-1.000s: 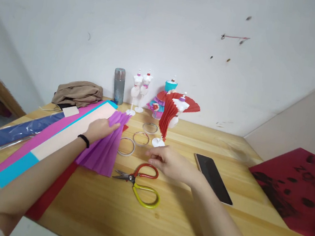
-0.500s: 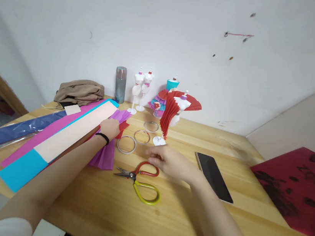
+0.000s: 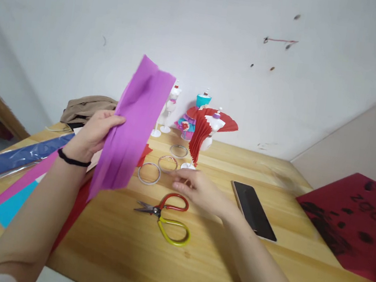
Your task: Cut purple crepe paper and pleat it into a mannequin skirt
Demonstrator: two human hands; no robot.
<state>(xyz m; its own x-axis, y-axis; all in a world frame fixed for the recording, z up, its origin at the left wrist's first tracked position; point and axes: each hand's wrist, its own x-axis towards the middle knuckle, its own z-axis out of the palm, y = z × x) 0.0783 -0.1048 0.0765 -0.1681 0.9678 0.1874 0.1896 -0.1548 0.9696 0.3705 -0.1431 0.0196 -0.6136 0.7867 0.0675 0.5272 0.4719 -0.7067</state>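
The left hand [image 3: 94, 137]'s fingers grasped the purple sheet [image 3: 138, 123] by its left edge, above the bench [image 3: 118, 252]'s left half, partly hiding white mannequins [image 3: 174, 96]. The right hand [image 3: 203, 195] curled beside the scissors [image 3: 156, 211], its grip unclear.

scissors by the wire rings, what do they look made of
Scissors: blades look like steel, grey with a dull shine; handles seem plastic-coated, going by their smooth, glossy red and yellow.
Wire rings: probably metal, thin and silvery.

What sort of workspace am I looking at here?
Probably a small craft table at home or in a studio: scissors, a pleated purple sheet in the left hand, and miniature dress forms.
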